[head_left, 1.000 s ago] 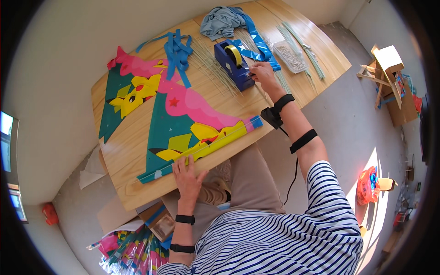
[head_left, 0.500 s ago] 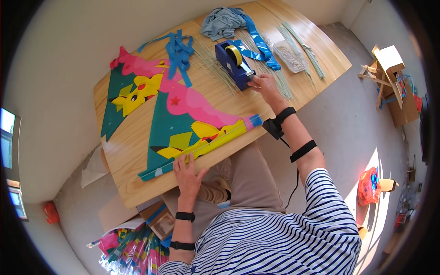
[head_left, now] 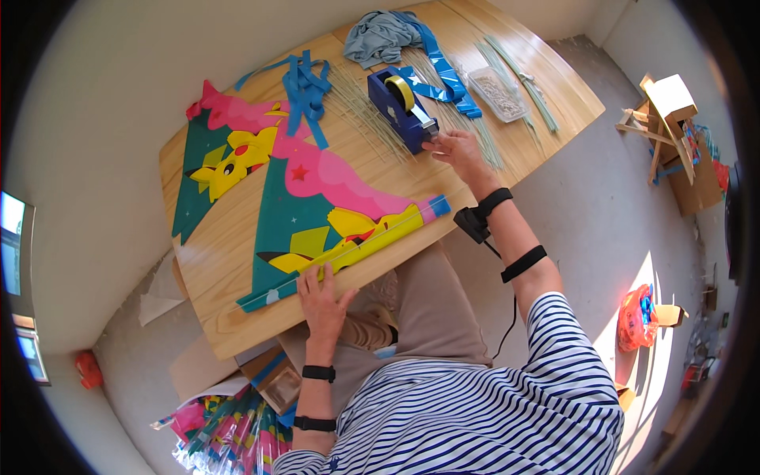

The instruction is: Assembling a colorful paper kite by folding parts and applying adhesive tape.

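Observation:
A printed kite sail (head_left: 297,194) in green, pink and yellow lies along the table's near edge. A thin pale rod (head_left: 378,236) runs along its near side. My left hand (head_left: 321,302) rests on that near edge, fingers stretched out and pressing it down. Farther off, my right hand (head_left: 461,153) is at the front end of a dark blue tape dispenser (head_left: 388,103), thumb and fingers pinched on the tape by the cutter. A roll of yellowish tape (head_left: 400,93) sits in the dispenser. Left of the first sail lies another similar sail (head_left: 202,158).
Blue ribbons (head_left: 307,91), a grey cloth (head_left: 381,39) and a blue strip (head_left: 445,71) lie across the wooden table (head_left: 546,119). Loose thin rods (head_left: 360,107) surround the dispenser. A clear tub of small pale pieces (head_left: 499,93) stands right. Packaged kites (head_left: 233,431) are below left.
The right hand has shifted very slightly left at the dispenser's front. The view has moved a little; the left hand stays on the sail's edge.

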{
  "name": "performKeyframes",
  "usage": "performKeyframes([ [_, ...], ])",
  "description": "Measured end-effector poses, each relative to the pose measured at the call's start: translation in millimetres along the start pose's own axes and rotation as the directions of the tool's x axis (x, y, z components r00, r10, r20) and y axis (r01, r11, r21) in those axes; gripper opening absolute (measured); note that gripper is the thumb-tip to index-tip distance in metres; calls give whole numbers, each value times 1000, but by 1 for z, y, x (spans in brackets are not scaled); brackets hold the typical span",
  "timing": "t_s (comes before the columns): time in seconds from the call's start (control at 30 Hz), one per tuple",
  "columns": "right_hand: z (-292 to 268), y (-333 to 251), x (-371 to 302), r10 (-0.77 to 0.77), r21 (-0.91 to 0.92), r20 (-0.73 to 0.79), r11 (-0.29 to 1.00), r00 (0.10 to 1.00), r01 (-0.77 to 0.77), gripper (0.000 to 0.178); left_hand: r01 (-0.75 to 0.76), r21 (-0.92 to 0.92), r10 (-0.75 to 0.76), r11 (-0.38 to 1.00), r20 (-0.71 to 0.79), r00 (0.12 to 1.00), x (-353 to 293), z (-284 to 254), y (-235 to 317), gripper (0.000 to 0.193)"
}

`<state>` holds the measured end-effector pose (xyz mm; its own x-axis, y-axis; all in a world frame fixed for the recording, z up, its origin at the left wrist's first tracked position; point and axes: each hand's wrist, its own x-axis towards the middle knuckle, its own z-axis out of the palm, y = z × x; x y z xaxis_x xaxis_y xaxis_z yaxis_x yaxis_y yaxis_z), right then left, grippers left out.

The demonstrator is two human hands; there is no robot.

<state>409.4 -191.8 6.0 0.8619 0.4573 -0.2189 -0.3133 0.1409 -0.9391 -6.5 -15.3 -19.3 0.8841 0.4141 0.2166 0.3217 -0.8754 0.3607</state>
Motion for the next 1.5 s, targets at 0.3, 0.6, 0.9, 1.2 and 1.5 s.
performKeyframes([
  [0.3,-6,20,-17,302,518,-98,829,948,-210,31,0,13,0,1000,-2,1000,-1,1,0,78],
  [0.6,7,15,-11,174,397,-149,912,973,-102,17,-18,36,18,999,-8,1000,3,-3,5,79],
  [0.9,29,24,-4,104,286,-309,958,945,-11,12,-3,43,3,999,-5,1000,2,-4,4,78],
  [1.2,32,33,6,101,22,-497,994,862,-104,6,19,-17,-19,1000,9,1000,2,-8,8,76],
  [1.5,121,-16,-80,-13,-326,225,941,974,88,9,34,-18,-35,999,-47,998,3,0,2,78],
])
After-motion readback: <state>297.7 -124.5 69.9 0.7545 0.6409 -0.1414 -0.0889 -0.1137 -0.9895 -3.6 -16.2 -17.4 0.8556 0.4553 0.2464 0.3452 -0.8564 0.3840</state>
